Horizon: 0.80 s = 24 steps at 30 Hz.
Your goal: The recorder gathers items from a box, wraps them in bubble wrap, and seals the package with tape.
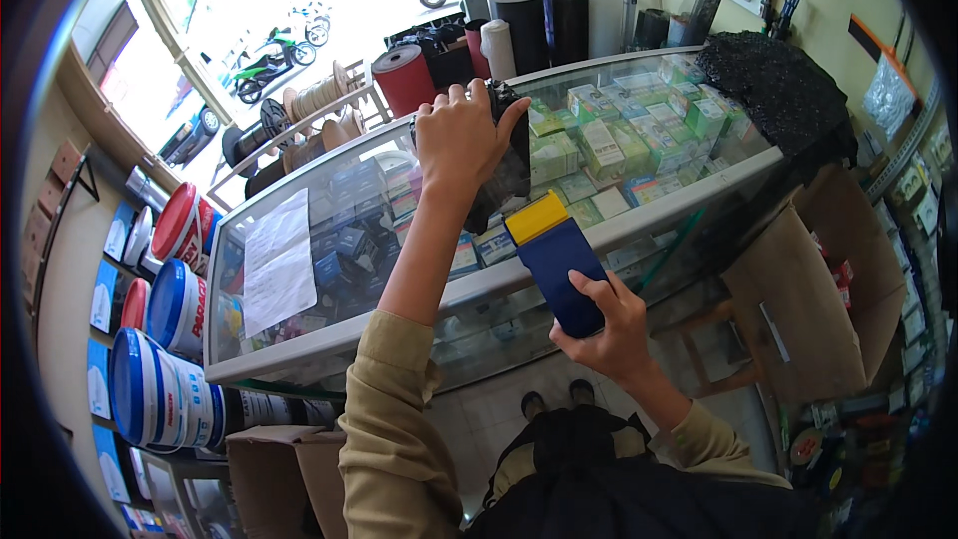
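Observation:
My left hand (465,135) reaches across the glass display case (464,291), its fingers bent over the top of a black, crumpled bundle (514,165) that looks like plastic. The palm and arm hide much of that bundle. In my right hand (611,331) is a flat, dark blue box (565,274) with a yellow end, gripped near its lower end with the thumb on top. The box is tilted and held above the case's front edge, yellow end toward the case. Several small green and white boxes (619,145) lie under the glass beyond it.
A white paper sheet (279,260) lies on the case at left. Paint buckets (165,389) stand along the left wall. Rolls of material (521,30) stand behind the case. Black plastic sheeting (773,90) covers its right end. Open cardboard boxes (813,309) flank me.

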Motion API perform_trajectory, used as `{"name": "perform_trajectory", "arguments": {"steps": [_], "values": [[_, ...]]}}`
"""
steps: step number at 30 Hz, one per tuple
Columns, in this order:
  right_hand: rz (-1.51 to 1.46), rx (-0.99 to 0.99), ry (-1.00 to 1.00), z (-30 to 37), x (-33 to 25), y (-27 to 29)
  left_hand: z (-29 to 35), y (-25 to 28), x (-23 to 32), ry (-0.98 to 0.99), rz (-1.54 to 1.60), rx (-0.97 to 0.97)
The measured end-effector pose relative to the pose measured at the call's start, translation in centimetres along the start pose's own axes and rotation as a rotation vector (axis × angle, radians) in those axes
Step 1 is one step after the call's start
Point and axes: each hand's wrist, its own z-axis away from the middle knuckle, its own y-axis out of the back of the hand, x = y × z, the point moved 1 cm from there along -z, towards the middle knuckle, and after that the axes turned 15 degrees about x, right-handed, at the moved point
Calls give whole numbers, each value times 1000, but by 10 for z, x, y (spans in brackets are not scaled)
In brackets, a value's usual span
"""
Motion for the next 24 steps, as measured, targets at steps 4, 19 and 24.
{"name": "perform_trajectory", "arguments": {"steps": [4, 19, 24], "values": [[-24, 17, 64, 3, 7, 3, -2, 0, 1, 12, 24, -37], [186, -150, 15, -40, -15, -4, 6, -4, 2, 30, 44, 26], [285, -412, -22, -129, -29, -32, 11, -5, -2, 29, 24, 84]]}}
